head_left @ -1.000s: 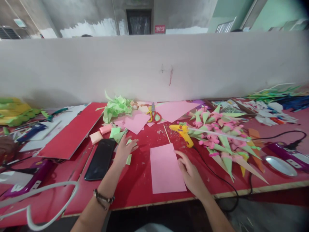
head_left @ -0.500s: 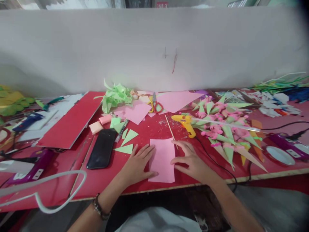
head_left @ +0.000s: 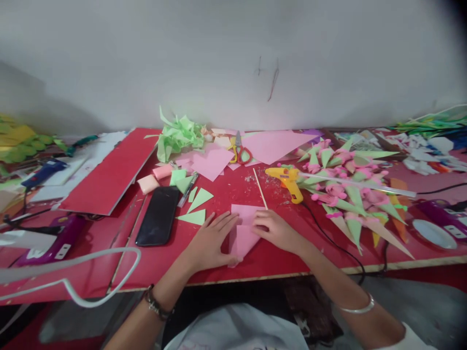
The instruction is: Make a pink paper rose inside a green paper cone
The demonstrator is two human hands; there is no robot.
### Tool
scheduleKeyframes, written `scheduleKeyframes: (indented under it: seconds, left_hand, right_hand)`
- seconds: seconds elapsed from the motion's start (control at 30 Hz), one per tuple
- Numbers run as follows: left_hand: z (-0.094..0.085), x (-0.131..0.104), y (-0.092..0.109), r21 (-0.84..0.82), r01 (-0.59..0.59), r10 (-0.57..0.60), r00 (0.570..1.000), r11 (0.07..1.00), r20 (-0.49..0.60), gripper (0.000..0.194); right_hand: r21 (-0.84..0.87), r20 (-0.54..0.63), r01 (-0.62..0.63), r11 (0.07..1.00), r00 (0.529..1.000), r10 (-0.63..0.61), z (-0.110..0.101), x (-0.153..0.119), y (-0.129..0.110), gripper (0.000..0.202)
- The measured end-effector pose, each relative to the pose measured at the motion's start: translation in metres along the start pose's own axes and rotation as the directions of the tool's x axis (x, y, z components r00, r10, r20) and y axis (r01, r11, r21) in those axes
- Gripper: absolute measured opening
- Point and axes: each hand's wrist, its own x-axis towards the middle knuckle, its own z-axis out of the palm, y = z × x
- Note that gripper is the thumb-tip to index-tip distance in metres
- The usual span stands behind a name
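A pink paper sheet (head_left: 243, 236) lies on the red table (head_left: 277, 262) near its front edge, its right corner folded over into a slanted flap. My left hand (head_left: 211, 243) lies flat on the sheet's left edge, fingers spread. My right hand (head_left: 275, 229) pinches the folded flap from the right. A thin wooden stick (head_left: 260, 195) lies just beyond the sheet. Two green paper triangles (head_left: 197, 208) lie to the left of my left hand.
A black phone (head_left: 159, 215) lies left of the triangles. A yellow glue gun (head_left: 286, 179) with a black cord, a pile of green and pink paper cones (head_left: 346, 194), scissors (head_left: 239, 153), crumpled green paper (head_left: 178, 138) and pink sheets crowd the back. A grey partition stands behind the table.
The pink sheet's right side has been folded over by my right hand. My left hand came from the green triangles onto the sheet. The view has tilted down.
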Motion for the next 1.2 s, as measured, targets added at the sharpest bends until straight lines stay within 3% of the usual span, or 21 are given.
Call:
scheduleKeyframes:
  seconds: [0.23, 0.4, 1.07, 1.2]
  left_hand:
    - [0.005, 0.000, -0.001, 0.041, 0.029, -0.026, 0.997, 0.999, -0.076, 0.073]
    - [0.008, 0.001, -0.002, 0.039, 0.069, -0.066, 0.994, 0.997, -0.082, 0.074]
    - [0.008, 0.001, -0.004, 0.108, 0.048, -0.041, 0.997, 0.993, -0.061, 0.080]
    - [0.004, -0.002, -0.001, 0.151, 0.004, 0.002, 0.999, 0.988, -0.042, 0.068]
  right_hand:
    - [-0.224, -0.108, -0.015, 0.974, 0.994, -0.010, 0.012, 0.008, -0.001, 0.029]
    - [-0.322, -0.099, -0.029, 0.946, 0.995, -0.004, 0.016, 0.012, -0.001, 0.030]
    - [-0.393, -0.155, -0.087, 0.915, 0.988, 0.028, 0.021, 0.015, -0.002, 0.025]
    - [-0.394, -0.135, -0.084, 0.915, 0.990, 0.033, 0.021, 0.015, -0.004, 0.023]
